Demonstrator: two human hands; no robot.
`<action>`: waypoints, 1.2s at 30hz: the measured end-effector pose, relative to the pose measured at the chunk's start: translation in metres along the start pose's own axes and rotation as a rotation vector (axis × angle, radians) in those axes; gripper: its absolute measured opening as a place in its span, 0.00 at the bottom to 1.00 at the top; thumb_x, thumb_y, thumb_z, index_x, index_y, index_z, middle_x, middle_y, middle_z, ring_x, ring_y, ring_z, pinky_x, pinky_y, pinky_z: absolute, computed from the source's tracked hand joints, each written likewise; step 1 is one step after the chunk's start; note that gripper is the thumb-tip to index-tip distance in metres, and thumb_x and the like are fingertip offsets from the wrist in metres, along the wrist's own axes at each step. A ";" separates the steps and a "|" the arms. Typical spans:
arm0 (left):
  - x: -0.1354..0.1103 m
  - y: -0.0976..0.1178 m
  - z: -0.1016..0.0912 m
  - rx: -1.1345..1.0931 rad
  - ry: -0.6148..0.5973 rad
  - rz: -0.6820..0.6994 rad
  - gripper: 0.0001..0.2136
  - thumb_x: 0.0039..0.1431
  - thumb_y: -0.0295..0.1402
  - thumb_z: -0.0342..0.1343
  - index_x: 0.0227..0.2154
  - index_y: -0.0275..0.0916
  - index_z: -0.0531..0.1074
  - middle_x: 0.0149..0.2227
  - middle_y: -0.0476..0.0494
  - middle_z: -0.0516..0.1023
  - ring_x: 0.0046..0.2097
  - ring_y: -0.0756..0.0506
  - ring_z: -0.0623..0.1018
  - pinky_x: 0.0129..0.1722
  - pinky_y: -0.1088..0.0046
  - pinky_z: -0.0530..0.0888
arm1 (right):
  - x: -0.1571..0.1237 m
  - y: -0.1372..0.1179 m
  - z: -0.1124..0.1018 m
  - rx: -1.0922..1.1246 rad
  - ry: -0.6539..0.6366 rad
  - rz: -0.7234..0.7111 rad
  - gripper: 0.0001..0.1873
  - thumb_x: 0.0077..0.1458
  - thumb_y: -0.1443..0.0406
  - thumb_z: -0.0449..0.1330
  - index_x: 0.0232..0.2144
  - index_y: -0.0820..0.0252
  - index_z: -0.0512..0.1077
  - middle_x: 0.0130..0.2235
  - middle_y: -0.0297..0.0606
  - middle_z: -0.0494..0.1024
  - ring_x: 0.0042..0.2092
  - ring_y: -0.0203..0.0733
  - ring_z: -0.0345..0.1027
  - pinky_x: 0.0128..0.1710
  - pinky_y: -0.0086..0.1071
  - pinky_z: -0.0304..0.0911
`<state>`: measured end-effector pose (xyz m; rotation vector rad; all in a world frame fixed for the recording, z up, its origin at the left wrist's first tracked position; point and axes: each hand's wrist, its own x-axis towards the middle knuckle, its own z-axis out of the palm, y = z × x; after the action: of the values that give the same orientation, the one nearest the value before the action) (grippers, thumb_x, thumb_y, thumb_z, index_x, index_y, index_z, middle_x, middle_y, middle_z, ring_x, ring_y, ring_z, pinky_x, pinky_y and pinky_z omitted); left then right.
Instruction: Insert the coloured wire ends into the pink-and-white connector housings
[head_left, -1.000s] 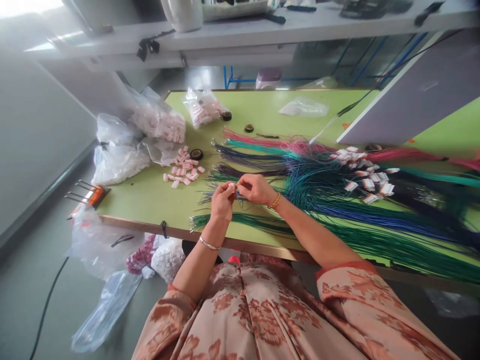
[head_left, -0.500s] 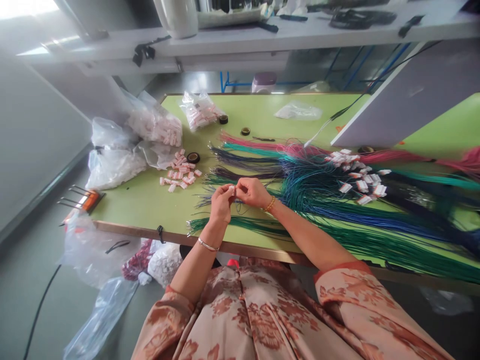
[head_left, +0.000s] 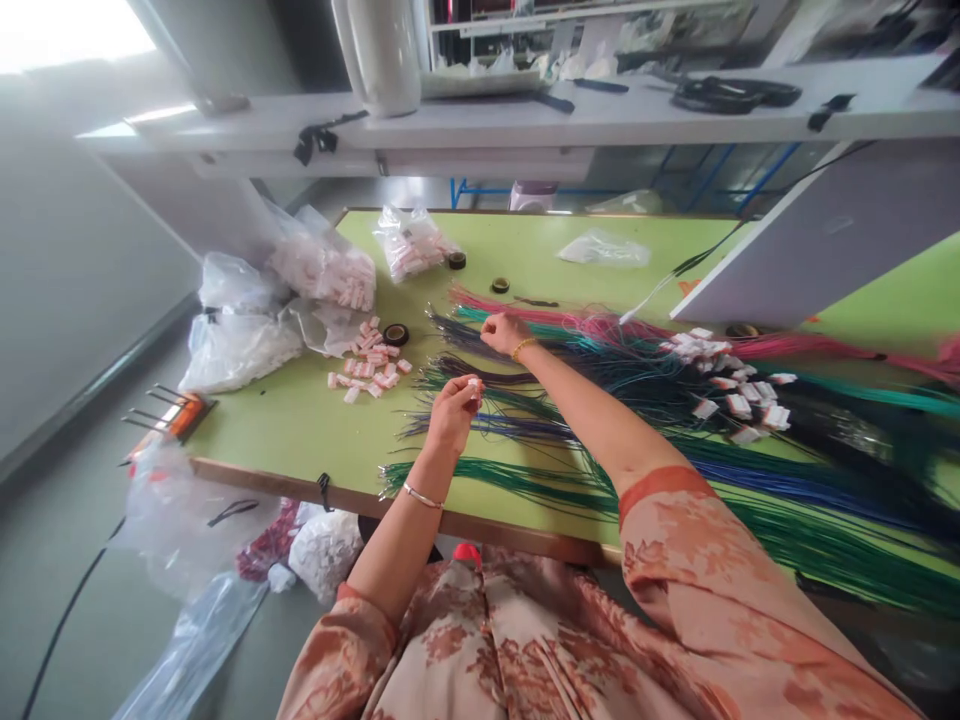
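My left hand (head_left: 450,418) is closed on a small white-and-pink plastic connector housing (head_left: 475,388), held up above the near wire bundles. My right hand (head_left: 505,334) reaches farther out, its fingers drawn together over the dark grey-blue wires (head_left: 469,335); what lies between its fingertips is hidden. Bundles of cut wires with metal tips at their left ends lie side by side: pink wires (head_left: 480,298) farthest, green wires (head_left: 480,472) nearest. To the left of my hands is a loose pile of connector housings (head_left: 367,368). Wired housings (head_left: 739,390) are heaped on the right.
Bags of housings (head_left: 322,265) and a white plastic bag (head_left: 236,345) stand at the table's left. Black tape rolls (head_left: 395,334) lie nearby. An orange tool with metal prongs (head_left: 180,415) sits at the left corner. A shelf (head_left: 487,130) spans the back, with an upright panel (head_left: 795,240) on the right.
My hands were together and have come apart. The right hand has moved away to the farther dark wires; the left stays near, with the housing now showing. The view has tilted up slightly.
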<state>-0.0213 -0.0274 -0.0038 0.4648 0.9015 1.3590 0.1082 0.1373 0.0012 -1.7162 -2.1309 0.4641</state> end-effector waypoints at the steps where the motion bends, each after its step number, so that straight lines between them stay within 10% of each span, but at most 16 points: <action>1: 0.000 0.000 -0.001 0.001 -0.002 0.001 0.11 0.42 0.29 0.68 0.30 0.35 0.75 0.29 0.48 0.76 0.28 0.55 0.71 0.30 0.78 0.66 | 0.002 -0.001 0.004 -0.024 -0.013 0.014 0.06 0.51 0.67 0.61 0.31 0.59 0.79 0.36 0.40 0.82 0.37 0.41 0.71 0.37 0.29 0.61; 13: -0.004 -0.002 -0.004 -0.004 -0.035 -0.026 0.13 0.40 0.31 0.69 0.30 0.34 0.75 0.29 0.47 0.75 0.29 0.54 0.71 0.31 0.77 0.65 | 0.022 0.013 0.015 -0.074 -0.035 -0.044 0.09 0.56 0.69 0.55 0.38 0.62 0.75 0.39 0.47 0.80 0.38 0.42 0.69 0.40 0.30 0.60; 24: -0.003 -0.003 -0.008 -0.005 -0.029 -0.015 0.13 0.38 0.32 0.69 0.29 0.35 0.75 0.29 0.48 0.75 0.29 0.55 0.70 0.31 0.77 0.65 | 0.055 0.025 -0.004 0.442 -0.100 0.029 0.05 0.49 0.66 0.59 0.23 0.62 0.71 0.20 0.30 0.68 0.23 0.31 0.56 0.25 0.27 0.54; 36: -0.002 -0.004 -0.009 0.006 -0.019 -0.009 0.13 0.40 0.32 0.69 0.30 0.35 0.75 0.28 0.49 0.75 0.28 0.55 0.69 0.30 0.77 0.64 | 0.037 -0.047 -0.001 0.622 -0.053 -0.308 0.06 0.45 0.64 0.59 0.25 0.62 0.70 0.25 0.31 0.71 0.27 0.32 0.60 0.30 0.27 0.57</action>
<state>-0.0260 -0.0320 -0.0117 0.4771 0.8908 1.3420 0.0612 0.1637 0.0266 -1.0247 -1.9473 0.9602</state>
